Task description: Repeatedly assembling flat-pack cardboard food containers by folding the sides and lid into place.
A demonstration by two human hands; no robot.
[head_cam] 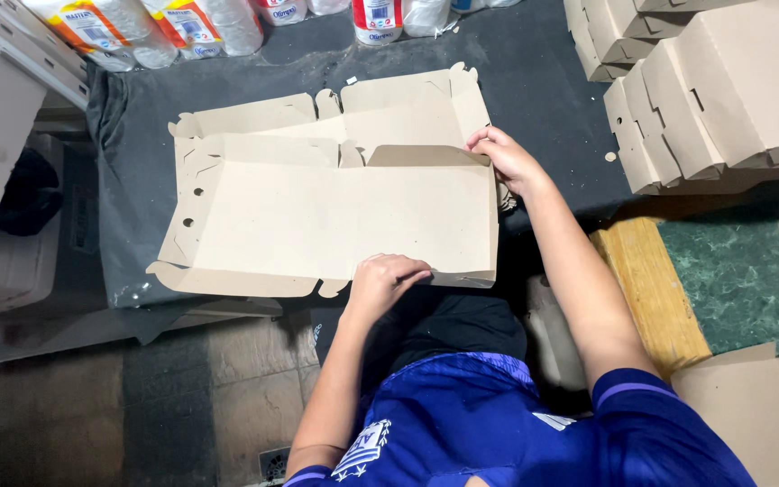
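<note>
Hands first: the left hand (388, 275) is curled at the near edge of a large flat brown cardboard box blank (331, 212), fingers bent over and pinching the narrow front flap, while the right hand (507, 158) rests at the blank's far right corner, fingers pressed together on a flap that stands slightly raised. That blank lies spread across a dark grey cloth-covered tabletop (543, 81), directly in front of the person, its long side panels partly creased and its small tabs still lying out flat. To the right, well apart from the blank, a stack of already folded brown cardboard boxes (714, 90) leans in rows, some on the cloth, some over a green marbled surface (732, 271) edged with a yellow wooden strip (646, 289). Along the far edge stand several clear plastic bottles with red and orange labels (218, 22). Judging by the raised flap, folding of the right end seems to be in hand; the next move would call for both hands lifting adjoining walls together so the tabs meet their slots.
</note>
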